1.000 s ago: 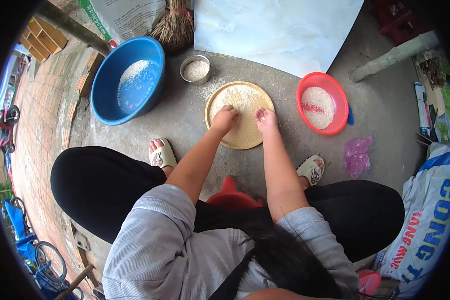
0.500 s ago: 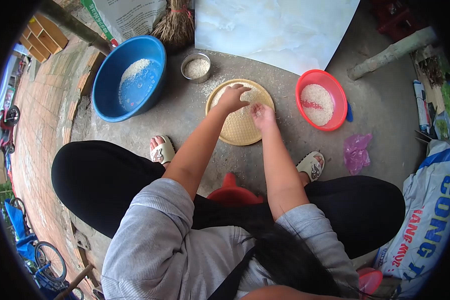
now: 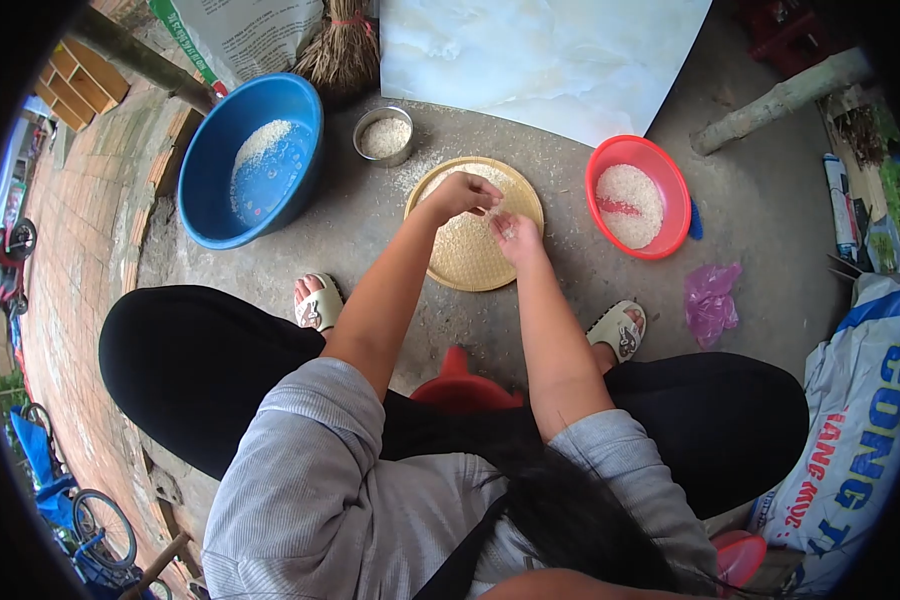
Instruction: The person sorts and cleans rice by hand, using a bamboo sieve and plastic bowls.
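Note:
A round woven tray (image 3: 475, 270) with rice grains spread on its upper part lies on the ground between the feet. Above it my left hand (image 3: 462, 196) hangs with its fingers bent together near the thumb; what they pinch is too small to tell. My right hand (image 3: 515, 236) is palm up over the tray's right side, fingers curled, with some grains of rice on it. The fingertips of both hands are close together. A blue basin (image 3: 280, 190) holding rice is at the left, a metal bowl of rice (image 3: 386, 137) behind the tray, and a red basin of rice (image 3: 630, 207) at the right.
A marbled sheet (image 3: 540, 65) and a straw broom (image 3: 340, 50) are at the back. A pink plastic bag (image 3: 712, 303) lies at the right, near a printed sack (image 3: 845, 430). A wooden pole (image 3: 780, 103) slants at the upper right. Sandalled feet flank the tray.
My left hand has closed its spread fingers and come nearer my right hand. My right hand has shifted slightly down and left. The whole view has shifted a little.

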A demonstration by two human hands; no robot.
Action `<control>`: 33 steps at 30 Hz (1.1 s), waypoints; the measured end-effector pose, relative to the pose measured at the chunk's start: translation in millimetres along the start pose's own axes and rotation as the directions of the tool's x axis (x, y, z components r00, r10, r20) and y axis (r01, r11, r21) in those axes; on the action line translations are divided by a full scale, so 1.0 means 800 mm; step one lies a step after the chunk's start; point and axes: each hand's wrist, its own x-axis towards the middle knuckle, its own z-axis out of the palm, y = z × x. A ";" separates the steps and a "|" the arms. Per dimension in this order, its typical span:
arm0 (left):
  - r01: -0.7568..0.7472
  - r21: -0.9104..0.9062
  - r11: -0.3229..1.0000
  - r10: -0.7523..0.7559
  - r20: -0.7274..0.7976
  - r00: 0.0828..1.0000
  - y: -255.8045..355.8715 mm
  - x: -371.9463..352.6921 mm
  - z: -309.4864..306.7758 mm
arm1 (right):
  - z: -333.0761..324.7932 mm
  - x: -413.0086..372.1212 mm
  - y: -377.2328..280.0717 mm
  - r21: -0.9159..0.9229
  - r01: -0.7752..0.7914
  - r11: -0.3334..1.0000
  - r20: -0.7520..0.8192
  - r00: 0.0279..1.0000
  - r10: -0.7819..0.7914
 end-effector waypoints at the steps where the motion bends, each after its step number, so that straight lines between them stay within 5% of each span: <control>1: 0.005 0.239 0.971 -0.018 0.052 0.998 0.009 0.004 0.002 | 0.004 0.000 -0.002 0.087 0.007 0.996 0.045 0.999 -0.011; 2: 0.008 0.238 0.971 -0.022 0.055 0.998 0.009 0.003 0.007 | 0.007 -0.001 -0.004 0.174 0.010 0.985 0.087 0.996 -0.026; 3: -0.057 0.603 0.796 0.120 -0.065 0.991 0.002 0.005 0.012 | 0.007 0.000 -0.005 0.174 0.010 0.985 0.082 0.996 -0.024; 4: -0.044 0.872 0.487 0.296 -0.118 0.948 -0.005 0.005 0.015 | 0.008 0.000 -0.008 0.181 0.023 0.983 0.065 0.997 -0.036; 8: -0.025 0.895 0.446 0.298 -0.123 0.946 -0.054 -0.014 0.047 | -0.012 0.018 -0.009 0.042 0.050 0.998 0.002 0.999 -0.050; 9: -0.035 0.950 0.309 0.442 -0.111 0.890 -0.071 -0.023 0.060 | -0.015 0.017 -0.008 0.044 0.050 0.998 0.001 0.999 -0.051; 10: -0.038 0.950 0.309 0.440 -0.108 0.891 -0.084 -0.022 0.059 | -0.019 0.015 -0.007 0.070 0.051 0.996 -0.054 0.997 -0.048; 12: -0.124 0.867 0.482 0.355 -0.065 0.933 -0.103 -0.024 0.056 | -0.027 0.012 -0.007 0.094 0.057 0.994 -0.117 0.992 -0.046; 14: -0.164 0.861 0.481 0.455 -0.086 0.886 -0.109 -0.023 0.046 | -0.030 0.011 -0.006 0.084 0.071 0.994 -0.178 0.982 -0.056; 17: 0.073 0.636 0.768 0.315 -0.475 0.822 -0.093 -0.012 0.020 | -0.026 0.011 -0.006 0.045 0.075 0.996 -0.167 0.984 -0.066; 18: 0.240 0.332 0.912 -0.009 -0.569 0.822 -0.059 -0.016 0.018 | -0.024 0.012 -0.006 0.044 0.074 0.996 -0.164 0.984 -0.066; 20: -0.008 -0.086 0.996 -0.025 -0.369 0.929 -0.061 0.006 -0.002 | -0.020 0.015 -0.003 0.006 0.070 0.998 -0.103 0.992 -0.069; 22: -0.052 -0.144 0.988 0.011 -0.271 0.963 -0.020 0.005 0.007 | -0.009 0.005 -0.002 0.066 0.037 0.997 -0.050 0.998 -0.034; 24: -0.106 0.144 0.984 0.110 -0.026 0.994 0.004 0.010 0.017 | -0.005 0.004 -0.002 0.124 0.007 0.992 0.000 1.000 -0.007; 25: -0.120 0.452 0.884 0.141 -0.013 0.990 0.006 0.015 0.019 | -0.003 0.007 -0.004 0.190 0.007 0.982 0.047 0.999 -0.016; 26: -0.120 0.450 0.885 0.140 -0.011 0.990 0.004 0.012 0.024 | -0.003 0.009 -0.006 0.254 0.004 0.967 0.094 0.995 -0.029; 28: 0.063 0.870 0.489 0.271 -0.220 0.937 -0.005 0.001 0.034 | 0.000 0.003 -0.013 0.246 0.031 0.969 0.062 0.997 -0.048; 33: -0.046 0.918 0.394 0.361 -0.109 0.926 -0.088 -0.023 0.051 | -0.006 0.013 -0.019 0.198 0.099 0.975 -0.045 0.995 -0.092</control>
